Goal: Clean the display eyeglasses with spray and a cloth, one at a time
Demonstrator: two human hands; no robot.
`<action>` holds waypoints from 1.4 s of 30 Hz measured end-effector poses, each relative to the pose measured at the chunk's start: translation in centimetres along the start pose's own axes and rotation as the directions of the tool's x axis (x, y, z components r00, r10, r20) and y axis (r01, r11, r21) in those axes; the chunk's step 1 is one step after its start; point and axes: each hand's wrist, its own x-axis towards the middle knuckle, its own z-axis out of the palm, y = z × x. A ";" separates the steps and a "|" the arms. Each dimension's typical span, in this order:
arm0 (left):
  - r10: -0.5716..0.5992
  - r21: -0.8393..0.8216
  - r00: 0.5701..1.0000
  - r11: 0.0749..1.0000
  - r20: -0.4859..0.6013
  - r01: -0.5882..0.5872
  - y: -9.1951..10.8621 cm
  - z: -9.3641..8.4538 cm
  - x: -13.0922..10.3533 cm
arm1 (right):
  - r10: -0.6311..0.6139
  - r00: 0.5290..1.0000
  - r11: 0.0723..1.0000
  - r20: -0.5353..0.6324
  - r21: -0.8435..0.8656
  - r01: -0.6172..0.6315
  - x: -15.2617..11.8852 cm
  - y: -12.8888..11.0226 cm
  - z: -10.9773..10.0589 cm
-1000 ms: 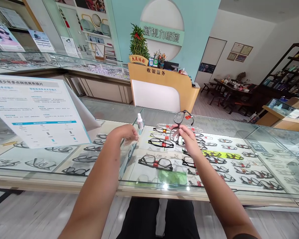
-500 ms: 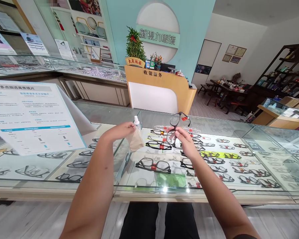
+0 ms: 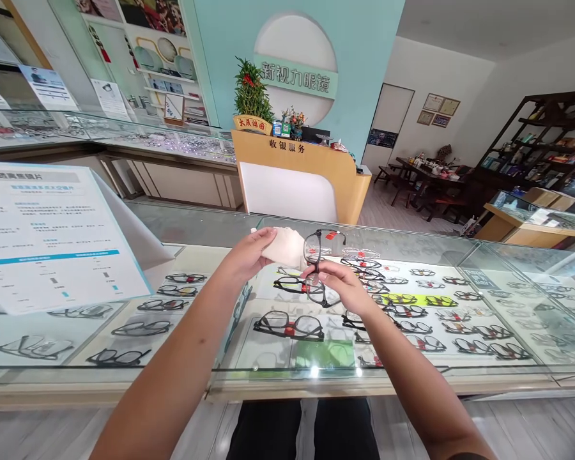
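My left hand [image 3: 255,254] pinches a pale beige cleaning cloth [image 3: 285,246], held up over the glass display case. The cloth's right edge is close to a pair of dark-framed eyeglasses [image 3: 312,246]; whether they touch I cannot tell. My right hand [image 3: 345,285] is closed on these eyeglasses near the bridge, and the frame stands on end with one lens above the other. A red sticker [image 3: 332,236] shows at the upper temple arm. Below both hands, a larger dark pair of glasses [image 3: 290,326] sits in the case.
Rows of spectacles lie inside the glass case [image 3: 383,377] along the front. On its left stands a folded printed sign [image 3: 62,236]. Beyond are a wooden cashier counter [image 3: 294,153] with a plant [image 3: 252,89], and a dark table [image 3: 426,176] at the right.
My left hand has lifted and spread the cloth, moving it right toward the eyeglasses. The eyeglasses have shifted left and slightly down. The white bottle by my left hand is now mostly hidden.
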 end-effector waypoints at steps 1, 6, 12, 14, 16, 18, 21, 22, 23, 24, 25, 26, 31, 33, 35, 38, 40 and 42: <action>-0.016 -0.039 1.000 0.999 -0.012 0.016 -0.1 0.5 -0.1 | 0.004 1.000 1.000 0.018 -0.003 -0.004 0.0 0.0 0.1; -0.051 -0.160 0.999 0.986 -0.002 0.050 -0.6 1.9 -1.0 | 0.022 0.999 0.999 0.036 -0.027 -0.021 0.0 0.0 0.3; 0.073 -0.261 0.985 0.965 0.158 -0.030 -1.6 2.7 -1.6 | -0.003 0.999 1.000 -0.042 -0.010 0.003 0.3 0.9 0.0; 0.090 -0.287 0.977 0.958 0.195 -0.031 -2.0 3.0 -1.6 | 0.002 0.999 1.000 -0.053 0.009 -0.002 0.4 1.3 -0.1; 0.095 -0.282 0.971 0.959 0.219 -0.030 -2.4 3.2 -1.7 | 0.006 0.998 1.000 -0.055 0.008 -0.006 0.4 1.5 -0.1; 0.114 -0.243 0.967 0.968 0.229 -0.056 -2.8 3.5 -1.7 | 0.016 0.999 1.000 -0.048 -0.001 -0.016 0.4 1.6 0.0; 0.163 -0.169 0.960 0.978 0.228 -0.126 -3.5 3.7 -1.7 | 0.031 0.999 1.000 -0.034 0.000 -0.031 0.3 1.5 0.2; 0.176 -0.144 0.960 0.979 0.218 -0.147 -3.8 3.7 -1.7 | 0.036 0.999 0.999 -0.027 0.003 -0.036 0.3 1.5 0.3; 0.187 -0.114 0.960 0.980 0.208 -0.166 -4.0 3.8 -1.7 | 0.040 0.999 0.999 -0.019 0.008 -0.040 0.3 1.4 0.4; 0.197 -0.084 0.960 0.979 0.201 -0.183 -4.2 3.8 -1.6 | 0.044 0.999 0.999 -0.011 0.015 -0.044 0.3 1.4 0.4; 0.206 -0.056 0.958 0.978 0.198 -0.199 -4.4 3.8 -1.6 | 0.049 0.999 0.998 -0.004 0.025 -0.049 0.3 1.4 0.4; 0.216 -0.038 0.956 0.976 0.200 -0.213 -4.6 3.9 -1.6 | 0.053 0.999 0.998 0.000 0.038 -0.053 0.3 1.5 0.4; 0.197 -0.017 0.945 0.980 0.262 -0.200 -4.9 4.0 -1.5 | 0.060 0.998 0.992 -0.008 0.110 -0.059 0.5 1.8 0.1; 0.166 0.003 0.933 0.984 0.321 -0.176 -4.7 4.0 -1.6 | 0.068 0.998 0.988 -0.003 0.137 -0.067 0.6 2.1 0.0; 0.116 0.024 0.908 0.990 0.403 -0.137 -4.5 3.8 -1.7 | 0.075 0.997 0.983 0.007 0.166 -0.075 0.6 2.4 -0.1; 0.045 0.019 0.854 0.998 0.518 -0.064 -4.2 3.5 -1.7 | 0.098 0.995 0.970 0.028 0.220 -0.102 0.6 2.6 -0.2; 0.038 -0.011 0.843 0.999 0.536 -0.037 -4.1 3.3 -1.6 | 0.115 0.993 0.961 0.035 0.248 -0.121 0.5 2.5 -0.2; 0.041 -0.049 0.860 0.999 0.509 -0.019 -4.1 3.2 -1.5 | 0.126 0.992 0.957 0.031 0.259 -0.130 0.5 2.3 -0.2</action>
